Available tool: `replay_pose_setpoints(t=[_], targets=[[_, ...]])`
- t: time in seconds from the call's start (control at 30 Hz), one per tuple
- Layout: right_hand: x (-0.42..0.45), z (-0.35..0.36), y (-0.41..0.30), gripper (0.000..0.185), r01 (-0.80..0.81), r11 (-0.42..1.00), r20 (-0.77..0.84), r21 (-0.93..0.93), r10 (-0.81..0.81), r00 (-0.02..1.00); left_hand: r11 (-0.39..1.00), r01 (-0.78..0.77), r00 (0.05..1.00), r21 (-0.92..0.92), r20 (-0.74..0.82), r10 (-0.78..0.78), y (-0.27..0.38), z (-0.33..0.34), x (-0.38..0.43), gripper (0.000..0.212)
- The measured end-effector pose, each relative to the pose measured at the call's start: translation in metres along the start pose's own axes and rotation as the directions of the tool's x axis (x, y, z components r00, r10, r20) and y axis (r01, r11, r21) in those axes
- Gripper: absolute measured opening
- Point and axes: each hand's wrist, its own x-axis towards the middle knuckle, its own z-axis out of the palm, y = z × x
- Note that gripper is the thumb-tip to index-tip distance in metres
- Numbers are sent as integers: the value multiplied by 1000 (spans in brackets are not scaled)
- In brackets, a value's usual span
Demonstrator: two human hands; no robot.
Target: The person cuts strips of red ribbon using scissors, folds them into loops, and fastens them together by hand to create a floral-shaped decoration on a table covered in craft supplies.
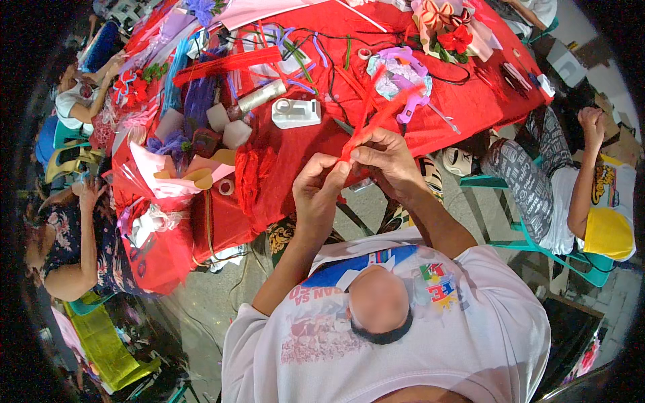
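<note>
My left hand (318, 194) and my right hand (392, 163) meet at the near edge of a table in a red cloth (322, 136). Between their thumbs and fingertips they pinch the lower end of red fuzzy chenille stems (384, 113). The stems spread upward in a V, blurred towards their tips. Past them lie a purple and pink glue gun (414, 103) and another purple glue gun (410, 58), on a crumpled pale pad (380, 83). A white tape dispenser (306, 115) sits left of the stems, beside a spool of clear material (262, 95).
Red chenille stems (227, 66) lie bundled at the back left, near pale foam blocks (237, 135). Wrapped flower bouquets (453, 38) stand at the back right and a pink paper wrap (161, 171) at left. Black cords (322, 45) cross the cloth. Other people sit around the table.
</note>
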Motion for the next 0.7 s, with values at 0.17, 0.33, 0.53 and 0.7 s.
replay_pose_setpoints(t=[0.17, 0.33, 0.53, 0.7], targets=[[1, 1, 6, 8, 46, 994, 22, 103, -49, 999, 1000, 29, 999, 3, -33, -29, 3, 4, 1, 8], [3, -2, 24, 7, 183, 964, 75, 194, -201, 977, 983, 154, 983, -103, -81, -162, 6, 4, 0, 11], [14, -4, 19, 7, 339, 940, 226, 39, -339, 913, 971, 204, 977, -126, -39, -210, 8, 1, -1, 12], [15, -13, 12, 8, 356, 931, 321, -77, -315, 893, 975, 218, 976, -50, 17, -218, 12, -1, 1, 9]])
